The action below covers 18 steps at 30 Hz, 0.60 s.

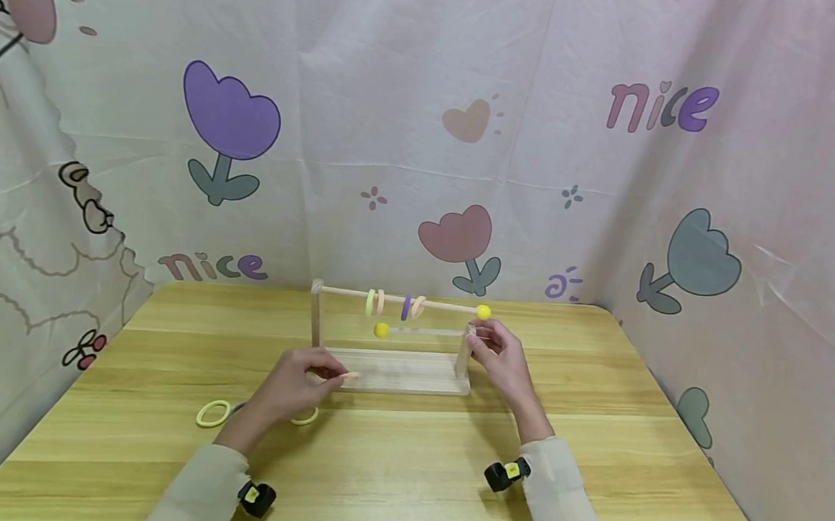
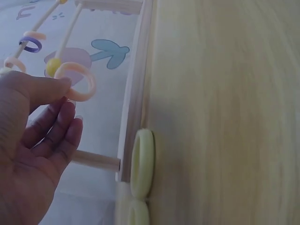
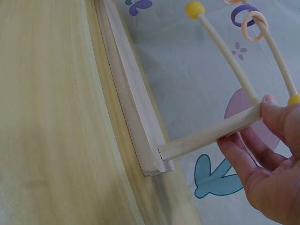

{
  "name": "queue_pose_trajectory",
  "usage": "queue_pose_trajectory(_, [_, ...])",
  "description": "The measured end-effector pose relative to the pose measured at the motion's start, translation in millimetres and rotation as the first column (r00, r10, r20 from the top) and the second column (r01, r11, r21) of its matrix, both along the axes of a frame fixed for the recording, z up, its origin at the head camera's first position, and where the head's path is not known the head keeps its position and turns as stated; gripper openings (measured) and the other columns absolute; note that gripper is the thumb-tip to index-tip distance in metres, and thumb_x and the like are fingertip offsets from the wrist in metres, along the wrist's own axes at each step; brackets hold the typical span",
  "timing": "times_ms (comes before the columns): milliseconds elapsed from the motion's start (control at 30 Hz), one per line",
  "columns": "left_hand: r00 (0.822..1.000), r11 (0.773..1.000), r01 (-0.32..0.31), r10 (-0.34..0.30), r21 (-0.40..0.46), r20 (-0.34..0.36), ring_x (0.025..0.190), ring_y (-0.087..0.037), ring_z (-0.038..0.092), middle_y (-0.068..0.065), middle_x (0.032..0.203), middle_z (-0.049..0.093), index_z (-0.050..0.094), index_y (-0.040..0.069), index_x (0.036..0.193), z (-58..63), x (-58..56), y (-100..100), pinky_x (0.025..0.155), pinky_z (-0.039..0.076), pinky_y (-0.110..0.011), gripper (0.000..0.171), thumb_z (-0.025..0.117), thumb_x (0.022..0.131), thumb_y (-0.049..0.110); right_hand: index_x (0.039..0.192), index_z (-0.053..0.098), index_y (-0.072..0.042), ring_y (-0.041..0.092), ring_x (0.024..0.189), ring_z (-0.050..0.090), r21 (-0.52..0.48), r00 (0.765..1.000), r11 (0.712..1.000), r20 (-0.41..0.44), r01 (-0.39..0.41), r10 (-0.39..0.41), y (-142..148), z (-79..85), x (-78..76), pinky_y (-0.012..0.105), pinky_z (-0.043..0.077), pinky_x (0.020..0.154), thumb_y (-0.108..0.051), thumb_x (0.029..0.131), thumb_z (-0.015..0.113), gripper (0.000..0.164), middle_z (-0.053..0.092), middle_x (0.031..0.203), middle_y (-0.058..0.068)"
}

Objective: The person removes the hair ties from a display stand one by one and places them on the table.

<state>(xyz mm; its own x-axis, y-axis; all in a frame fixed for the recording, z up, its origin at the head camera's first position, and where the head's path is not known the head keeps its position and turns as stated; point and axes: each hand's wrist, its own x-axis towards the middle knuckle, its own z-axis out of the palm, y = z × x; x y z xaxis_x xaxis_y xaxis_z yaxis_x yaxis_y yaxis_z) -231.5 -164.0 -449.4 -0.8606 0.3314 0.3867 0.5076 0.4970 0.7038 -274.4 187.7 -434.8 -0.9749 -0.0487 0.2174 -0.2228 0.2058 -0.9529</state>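
Note:
My left hand (image 1: 305,378) pinches a peach ring (image 2: 91,86) between thumb and forefinger, in front of the wooden stand's base (image 1: 409,373). In the left wrist view this ring overlaps the yellow ball (image 2: 53,67) at the free end of the lower rod (image 1: 422,331). My right hand (image 1: 504,359) grips the top of the stand's short post (image 3: 206,133), where the lower rod joins. On the upper rod (image 1: 451,306) hang a light green ring (image 1: 370,302), a purple ring (image 1: 406,307) and two peach rings. A second yellow ball (image 1: 484,312) caps that rod.
A pale yellow ring (image 1: 211,426) lies on the wooden table (image 1: 401,472), left of my left forearm. Close to it a dark ring (image 1: 238,407) is partly hidden by the arm. Another yellow ring (image 1: 305,423) lies below my left hand. A printed cloth (image 1: 361,231) hangs behind.

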Motion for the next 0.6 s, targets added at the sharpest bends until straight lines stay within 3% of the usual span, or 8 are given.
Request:
queue_pose_trajectory(133, [0.999, 0.999, 0.032, -0.031, -0.036, 0.030, 0.079, -0.006, 0.067, -0.003, 0.087, 0.075, 0.081, 0.007, 0.093, -3.9, -0.9, -6, 0.074, 0.063, -0.026, 0.010, 0.080, 0.086, 0.000, 0.130, 0.061, 0.001, 0.024, 0.108, 0.065, 0.002, 1.000, 1.000, 0.001, 0.003, -0.003, 0, 0.2, 0.1, 0.030, 0.063, 0.090, -0.009, 0.102, 0.064, 0.030, 0.063, 0.123, 0.024])
queue_pose_trajectory(367, [0.988, 0.994, 0.057, -0.043, -0.088, 0.151, 0.075, -0.006, 0.064, -0.003, 0.086, 0.076, 0.081, 0.008, 0.092, -5.7, -1.5, -12, 0.069, 0.060, -0.020, 0.008, 0.080, 0.087, 0.002, 0.130, 0.062, -0.001, 0.026, 0.110, 0.065, 0.010, 1.000, 1.000, 0.019, 0.014, -0.015, -1, 0.1, -0.1, 0.033, 0.063, 0.092, -0.009, 0.102, 0.064, 0.029, 0.063, 0.125, 0.023])
queue_pose_trajectory(600, [0.977, 0.987, 0.092, -0.063, -0.134, 0.204, 0.072, -0.006, 0.060, 0.000, 0.084, 0.075, 0.081, 0.009, 0.089, -7.9, -2.5, -13, 0.064, 0.055, -0.020, 0.007, 0.083, 0.084, 0.004, 0.130, 0.062, -0.001, 0.027, 0.112, 0.064, 0.009, 1.000, 1.000, 0.026, 0.013, -0.013, 0, -0.2, -0.9, 0.033, 0.063, 0.093, -0.009, 0.102, 0.064, 0.029, 0.063, 0.126, 0.023])
